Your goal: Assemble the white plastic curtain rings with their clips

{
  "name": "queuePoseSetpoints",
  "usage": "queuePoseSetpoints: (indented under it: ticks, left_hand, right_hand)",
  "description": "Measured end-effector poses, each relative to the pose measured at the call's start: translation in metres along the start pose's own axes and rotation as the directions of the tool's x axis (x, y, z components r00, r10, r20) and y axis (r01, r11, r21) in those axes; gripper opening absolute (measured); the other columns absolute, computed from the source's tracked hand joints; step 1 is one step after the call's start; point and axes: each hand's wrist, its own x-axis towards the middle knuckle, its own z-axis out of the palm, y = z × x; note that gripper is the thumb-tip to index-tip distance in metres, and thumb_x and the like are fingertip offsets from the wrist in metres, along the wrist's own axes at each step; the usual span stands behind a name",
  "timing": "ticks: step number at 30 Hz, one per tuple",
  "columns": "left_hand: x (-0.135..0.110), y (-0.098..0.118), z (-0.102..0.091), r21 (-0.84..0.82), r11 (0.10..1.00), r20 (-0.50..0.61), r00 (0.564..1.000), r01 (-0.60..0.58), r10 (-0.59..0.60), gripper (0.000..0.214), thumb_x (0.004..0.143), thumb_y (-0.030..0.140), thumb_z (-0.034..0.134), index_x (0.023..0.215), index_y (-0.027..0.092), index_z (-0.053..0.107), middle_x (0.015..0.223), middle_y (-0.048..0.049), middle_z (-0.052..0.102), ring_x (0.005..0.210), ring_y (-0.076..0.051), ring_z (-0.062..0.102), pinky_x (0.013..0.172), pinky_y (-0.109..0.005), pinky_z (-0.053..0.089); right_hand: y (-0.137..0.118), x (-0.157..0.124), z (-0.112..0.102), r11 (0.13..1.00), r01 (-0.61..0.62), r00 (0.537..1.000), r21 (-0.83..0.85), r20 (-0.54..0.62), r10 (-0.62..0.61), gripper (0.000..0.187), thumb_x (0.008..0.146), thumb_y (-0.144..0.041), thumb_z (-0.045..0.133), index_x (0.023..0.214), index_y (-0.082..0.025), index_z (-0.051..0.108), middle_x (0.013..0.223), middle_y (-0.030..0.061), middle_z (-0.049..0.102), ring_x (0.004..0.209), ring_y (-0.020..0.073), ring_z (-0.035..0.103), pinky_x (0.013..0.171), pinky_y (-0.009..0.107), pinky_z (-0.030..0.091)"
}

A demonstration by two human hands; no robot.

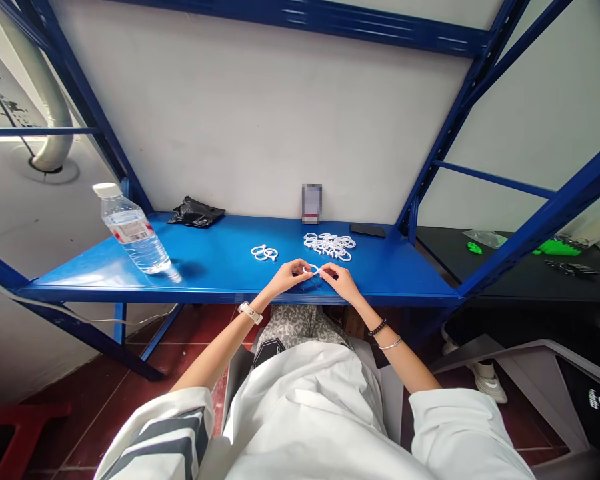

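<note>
A white plastic ring (pixel 311 268) is held between my two hands, just above the front of the blue table (pixel 220 267). My left hand (pixel 293 275) pinches its left side, and my right hand (pixel 338 277) grips its right end with thumb and finger. Beyond my right hand lies a pile of similar white rings (pixel 330 245). A smaller group of white rings (pixel 265 253) rests on the table ahead of my left hand. The fine shape of the held ring is too small to make out.
On the left stands a water bottle (pixel 133 230). Along the back are a black plastic bag (pixel 197 212), an upright device with a blurred screen (pixel 311 204) and a dark phone (pixel 367 230). Blue frame posts (pixel 443 143) bound the table. Green pieces (pixel 557 247) lie on a dark table at right.
</note>
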Motion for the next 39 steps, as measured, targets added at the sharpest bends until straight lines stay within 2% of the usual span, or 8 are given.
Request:
queuePoseSetpoints:
  ticks: [12,23,39]
  left_hand:
    - [-0.0011,0.0046,0.0006,-0.006,1.000,0.004,1.000,0.000,0.000,0.048,0.075,0.059,0.069,0.094,0.016,0.062,0.089,-0.0058,0.068,0.074,-0.014,0.060,0.072,-0.027,0.049]
    - [-0.0008,0.0024,0.0007,-0.062,0.998,0.017,1.000,0.018,-0.017,0.057,0.075,0.054,0.072,0.115,0.016,0.057,0.101,-0.0090,0.070,0.083,-0.018,0.065,0.079,-0.031,0.054]
    - [-0.0006,-0.0002,-0.0004,-0.028,0.999,0.027,0.999,0.020,-0.020,0.058,0.076,0.055,0.071,0.118,0.017,0.060,0.103,-0.0094,0.071,0.085,-0.019,0.066,0.078,-0.032,0.054]
  right_hand:
    - [0.0002,0.0000,0.0023,0.998,-0.001,1.000,-0.060,0.006,0.001,0.030,0.091,-0.047,0.054,0.090,-0.020,0.066,0.087,0.0048,0.070,0.081,0.0194,0.065,0.077,0.032,0.050]
    - [-0.0019,-0.0009,0.0013,0.996,0.030,1.000,-0.079,0.007,-0.030,0.030,0.091,-0.046,0.054,0.084,-0.019,0.066,0.085,0.0051,0.070,0.079,0.0187,0.063,0.075,0.030,0.049]
    - [0.0002,-0.0006,0.0013,0.996,0.034,0.999,-0.078,-0.004,-0.035,0.035,0.089,-0.051,0.056,0.078,-0.020,0.067,0.080,0.0052,0.070,0.076,0.0195,0.062,0.073,0.032,0.050]
